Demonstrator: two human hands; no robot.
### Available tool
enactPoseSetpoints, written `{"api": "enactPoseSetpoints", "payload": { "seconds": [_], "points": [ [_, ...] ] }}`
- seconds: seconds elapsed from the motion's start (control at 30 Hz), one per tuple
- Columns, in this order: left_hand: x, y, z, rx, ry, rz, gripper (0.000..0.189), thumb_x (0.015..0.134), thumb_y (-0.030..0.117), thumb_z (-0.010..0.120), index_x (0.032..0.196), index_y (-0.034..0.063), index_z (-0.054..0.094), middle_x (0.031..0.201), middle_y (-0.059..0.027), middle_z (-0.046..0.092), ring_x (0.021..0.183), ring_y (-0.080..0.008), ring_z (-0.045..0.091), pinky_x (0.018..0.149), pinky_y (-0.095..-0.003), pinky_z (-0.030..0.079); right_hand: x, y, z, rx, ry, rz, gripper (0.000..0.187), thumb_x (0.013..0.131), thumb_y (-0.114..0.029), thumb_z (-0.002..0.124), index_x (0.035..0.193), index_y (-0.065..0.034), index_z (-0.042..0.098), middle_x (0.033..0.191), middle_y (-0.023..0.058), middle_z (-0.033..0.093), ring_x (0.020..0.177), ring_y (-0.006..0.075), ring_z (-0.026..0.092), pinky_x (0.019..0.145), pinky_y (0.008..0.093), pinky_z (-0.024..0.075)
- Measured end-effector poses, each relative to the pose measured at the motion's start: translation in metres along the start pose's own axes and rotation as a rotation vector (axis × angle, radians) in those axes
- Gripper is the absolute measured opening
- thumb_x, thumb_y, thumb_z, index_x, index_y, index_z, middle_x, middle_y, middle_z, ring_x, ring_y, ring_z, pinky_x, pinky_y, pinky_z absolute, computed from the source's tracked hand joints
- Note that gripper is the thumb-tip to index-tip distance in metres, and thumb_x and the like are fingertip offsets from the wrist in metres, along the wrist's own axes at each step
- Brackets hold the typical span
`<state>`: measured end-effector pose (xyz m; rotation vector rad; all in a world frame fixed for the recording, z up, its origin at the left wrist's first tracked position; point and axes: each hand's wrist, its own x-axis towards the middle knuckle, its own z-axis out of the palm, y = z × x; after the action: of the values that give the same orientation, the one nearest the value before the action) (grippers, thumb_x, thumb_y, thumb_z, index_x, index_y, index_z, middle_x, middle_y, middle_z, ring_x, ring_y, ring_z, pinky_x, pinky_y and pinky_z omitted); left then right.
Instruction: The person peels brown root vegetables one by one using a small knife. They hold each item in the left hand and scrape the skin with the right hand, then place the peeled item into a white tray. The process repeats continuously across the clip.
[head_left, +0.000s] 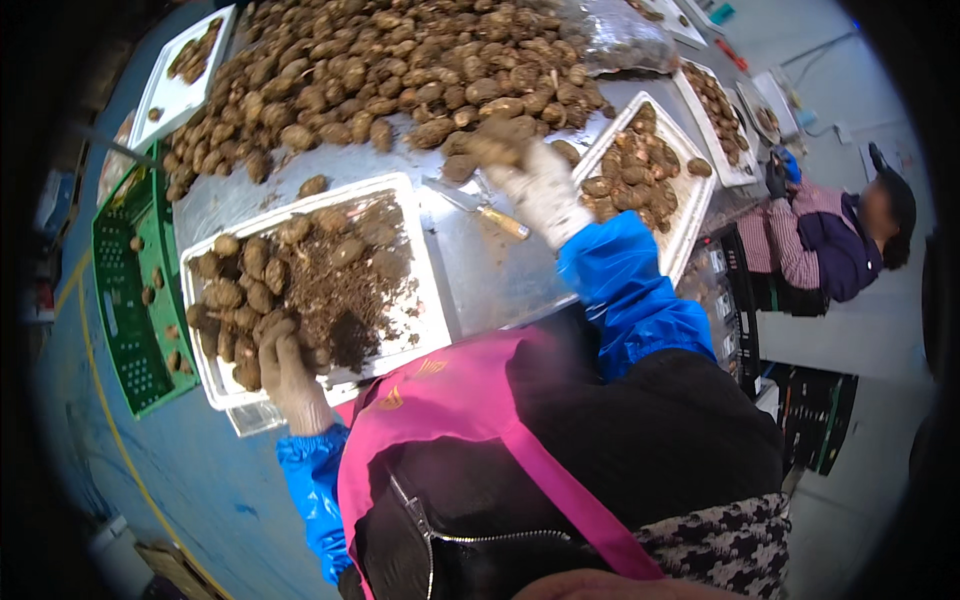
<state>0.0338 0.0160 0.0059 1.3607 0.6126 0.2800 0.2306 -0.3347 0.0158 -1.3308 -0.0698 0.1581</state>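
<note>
My left hand (283, 360), in a soiled knit glove, touches the taro corms (223, 294) in a white foam tray (431, 300); its fingers are partly hidden, so its grip is unclear. Loose soil (319, 300) covers the middle of that tray. Blurred by motion, my gloved right hand (510, 154) is at the near edge of a large heap of corms (420, 60); whether it holds one cannot be told. A knife with a wooden handle (504, 222) lies on the metal table (480, 292) between the tray and my right forearm.
Another foam tray with corms (694, 217) stands right of my right arm. A green plastic crate (120, 300) with a few corms is at the left. More foam trays (176, 90) sit around the heap, beside a plastic bag (626, 37). A co-worker (817, 225) is at the right.
</note>
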Motion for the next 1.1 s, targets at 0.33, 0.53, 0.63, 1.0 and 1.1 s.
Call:
{"api": "enactPoseSetpoints", "payload": {
  "seconds": [0.33,0.53,0.63,1.0,1.1],
  "points": [
    [0.012,-0.015,-0.037,-0.155,0.020,0.151,0.034,0.109,0.012,0.056,0.142,0.0028,0.055,0.126,-0.0129,0.068,0.103,-0.0188,0.066,0.082,-0.0311,0.057,-0.025,-0.046,-0.290,-1.984,0.617,-0.097,0.050,0.105,-0.036,0.053,0.145,-0.0055,0.053,0.138,0.0176,0.063,0.128,0.0315,0.058,0.111,0.0472,0.0437],
    [-0.009,0.002,-0.048,0.041,0.240,0.049,0.025,0.108,0.013,0.055,0.127,0.0031,0.067,0.100,-0.0073,0.069,0.078,-0.0132,0.064,0.065,-0.0269,0.057,0.014,-0.014,-0.365,-2.204,0.418,0.214,0.050,0.103,-0.047,0.053,0.125,-0.0034,0.063,0.114,0.0195,0.070,0.106,0.0319,0.065,0.096,0.0493,0.0527],
    [-0.019,0.004,-0.055,0.083,0.277,0.020,0.025,0.108,0.016,0.056,0.125,0.0031,0.067,0.091,-0.0051,0.067,0.072,-0.0113,0.062,0.061,-0.0257,0.053,0.045,-0.033,-0.314,-1.925,0.773,0.207,0.044,0.103,-0.037,0.056,0.117,0.0032,0.069,0.109,0.0297,0.074,0.103,0.0455,0.070,0.093,0.0487,0.0553],
    [-0.027,-0.028,-0.033,-0.021,0.078,-0.115,0.027,0.111,0.023,0.052,0.126,0.0038,0.063,0.099,-0.0072,0.072,0.075,-0.0121,0.066,0.065,-0.0250,0.056,0.055,0.017,0.134,-0.803,-0.594,-0.165,0.055,0.098,-0.022,0.070,0.146,0.0007,0.056,0.147,0.0209,0.060,0.139,0.0335,0.056,0.120,0.0430,0.0444],
    [-0.028,-0.036,-0.030,0.055,0.039,-0.155,0.031,0.111,0.029,0.051,0.123,0.0049,0.066,0.098,-0.0056,0.071,0.073,-0.0118,0.065,0.064,-0.0263,0.056,0.045,0.036,0.215,-1.077,-0.880,-0.330,0.050,0.095,-0.013,0.070,0.144,-0.0070,0.061,0.141,0.0186,0.065,0.128,0.0322,0.064,0.113,0.0430,0.0501]
  ]
}}
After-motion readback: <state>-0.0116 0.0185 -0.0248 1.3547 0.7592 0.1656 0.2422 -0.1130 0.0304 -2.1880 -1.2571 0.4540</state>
